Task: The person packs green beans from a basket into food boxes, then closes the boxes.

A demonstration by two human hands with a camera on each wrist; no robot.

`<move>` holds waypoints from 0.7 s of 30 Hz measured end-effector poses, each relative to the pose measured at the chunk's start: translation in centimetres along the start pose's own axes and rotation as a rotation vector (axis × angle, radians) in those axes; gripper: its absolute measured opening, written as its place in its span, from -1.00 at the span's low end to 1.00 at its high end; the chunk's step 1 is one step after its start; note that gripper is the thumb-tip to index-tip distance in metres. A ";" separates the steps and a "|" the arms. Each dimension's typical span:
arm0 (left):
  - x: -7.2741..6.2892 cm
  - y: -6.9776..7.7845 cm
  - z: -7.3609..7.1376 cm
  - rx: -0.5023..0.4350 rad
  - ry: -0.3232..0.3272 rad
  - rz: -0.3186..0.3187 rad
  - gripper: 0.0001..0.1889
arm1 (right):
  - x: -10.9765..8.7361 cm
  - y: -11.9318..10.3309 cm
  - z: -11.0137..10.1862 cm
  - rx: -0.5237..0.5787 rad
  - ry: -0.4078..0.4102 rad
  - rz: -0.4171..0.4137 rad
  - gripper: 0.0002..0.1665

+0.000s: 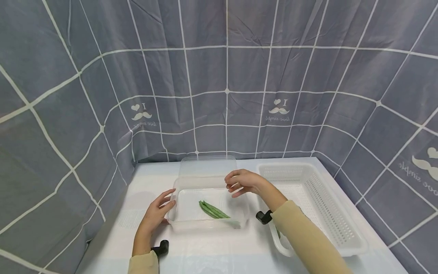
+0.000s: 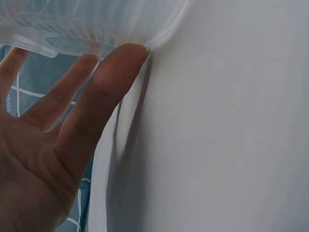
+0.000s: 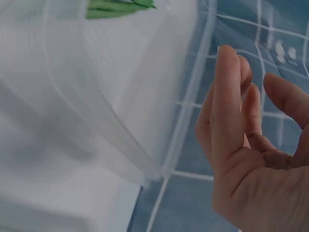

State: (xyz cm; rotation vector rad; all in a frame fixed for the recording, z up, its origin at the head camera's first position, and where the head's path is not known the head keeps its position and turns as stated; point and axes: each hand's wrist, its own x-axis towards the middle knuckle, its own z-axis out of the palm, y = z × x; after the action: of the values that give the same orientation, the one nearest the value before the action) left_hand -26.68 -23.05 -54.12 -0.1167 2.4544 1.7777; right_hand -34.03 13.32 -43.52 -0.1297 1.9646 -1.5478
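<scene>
Green beans (image 1: 213, 210) lie together in a clear plastic container (image 1: 208, 224), towards its near right part. My left hand (image 1: 158, 210) is at the container's left side. In the left wrist view, its thumb and fingers (image 2: 120, 67) are fairly straight and touch the container's wall and rim. My right hand (image 1: 244, 181) is raised over the container's right side, its fingers loosely bent with nothing between them. In the right wrist view, that hand (image 3: 260, 154) is beside the translucent wall, apart from it, and the green beans (image 3: 118, 7) show at the top edge.
A white perforated basket (image 1: 342, 243) stands on the right, partly behind my right forearm; a bit of green shows near its front left corner. A clear plastic lid or tray (image 1: 208, 163) lies behind the container. Grey grid-patterned curtains (image 1: 205, 76) surround the white table (image 1: 191, 253).
</scene>
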 end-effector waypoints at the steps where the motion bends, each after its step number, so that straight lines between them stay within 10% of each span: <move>1: 0.0 0.0 0.0 0.001 -0.001 0.002 -0.44 | -0.4 -0.2 -0.6 0.022 0.007 -0.009 -0.75; 10: 0.0 -0.2 0.2 0.003 0.000 0.013 -0.44 | -3.6 0.4 -6.2 0.121 0.071 -0.079 -0.83; 21: 0.1 -0.2 0.1 0.015 -0.003 0.028 -0.42 | -7.5 6.3 -12.1 0.107 0.181 -0.010 -0.69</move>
State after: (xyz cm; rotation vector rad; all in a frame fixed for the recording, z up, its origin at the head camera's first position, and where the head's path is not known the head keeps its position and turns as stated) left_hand -26.72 -23.06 -54.37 -0.0795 2.4785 1.7692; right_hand -32.51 28.73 -44.81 0.0471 2.0145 -1.7196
